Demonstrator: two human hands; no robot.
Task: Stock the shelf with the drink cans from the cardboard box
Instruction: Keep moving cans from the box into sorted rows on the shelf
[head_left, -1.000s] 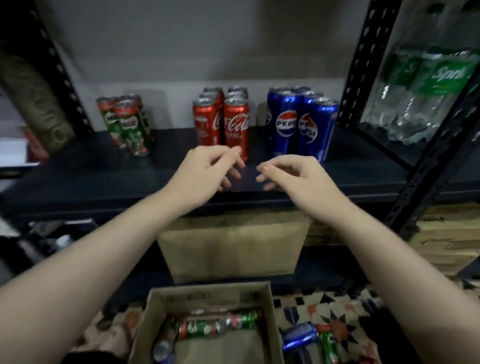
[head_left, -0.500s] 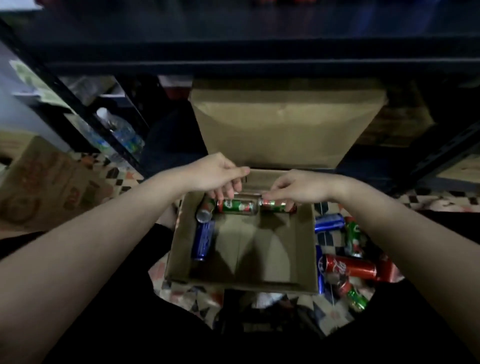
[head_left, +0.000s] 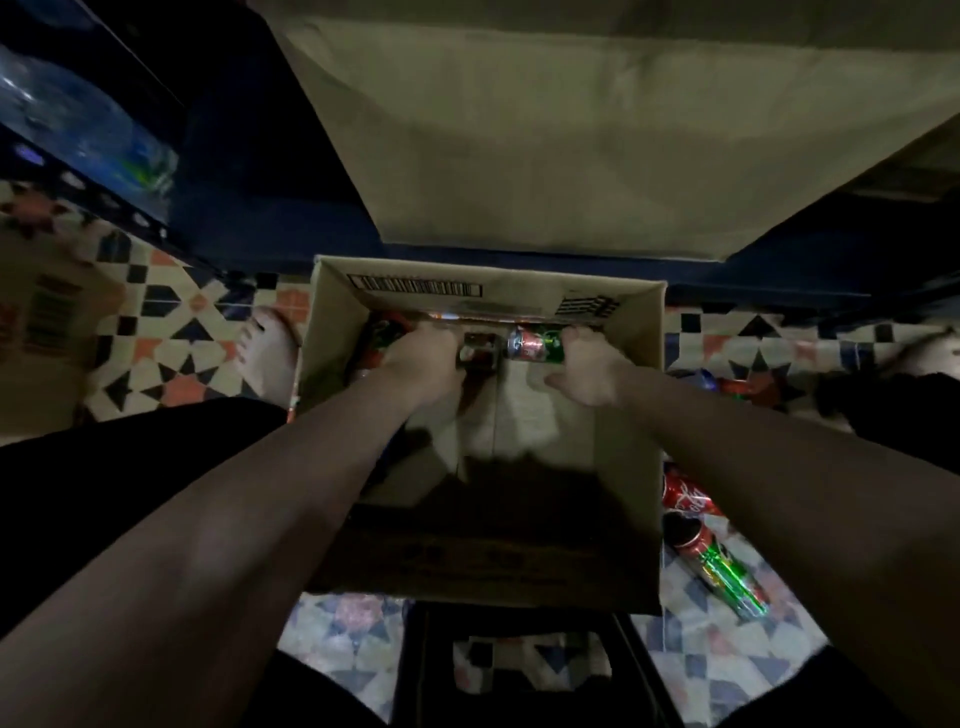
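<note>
Two hands reach into the open brown cardboard box (head_left: 631, 467) on the patterned tile floor (head_left: 171, 312). My right hand (head_left: 589, 371) curls its fingers on a green-and-red drink can (head_left: 535, 343) lying at the far wall. My left hand (head_left: 428, 358) covers a darker can (head_left: 480, 351); I cannot tell its finger state. Loose cans (head_left: 727, 577) beside the box are blurred.

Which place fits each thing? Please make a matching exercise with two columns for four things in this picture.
Things:
1. green drink can
2. red drink can
3. brown cardboard box
4. left hand

Places:
A. on the patterned floor tiles
B. under the right hand, inside the box
C. on the floor outside the box
D. over a dark can

Pairs: 1-B, 2-C, 3-A, 4-D
</note>
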